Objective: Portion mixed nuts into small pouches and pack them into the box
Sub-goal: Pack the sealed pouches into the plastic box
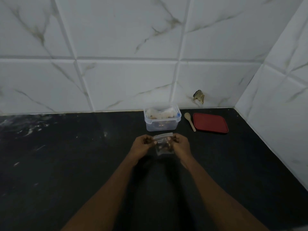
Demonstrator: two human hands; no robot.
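Pinching the top strip of a small pouch [164, 145] (some nuts are inside), the left hand [143, 145] and right hand [179, 144] seem to seal it just before the open box [161, 120]; next, it probably needs placing inside.

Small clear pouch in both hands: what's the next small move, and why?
Probably seal the small clear plastic pouch by pressing along its top strip. The left hand and right hand pinch its top corners, nuts already sit inside, and the open clear plastic box waits behind it.
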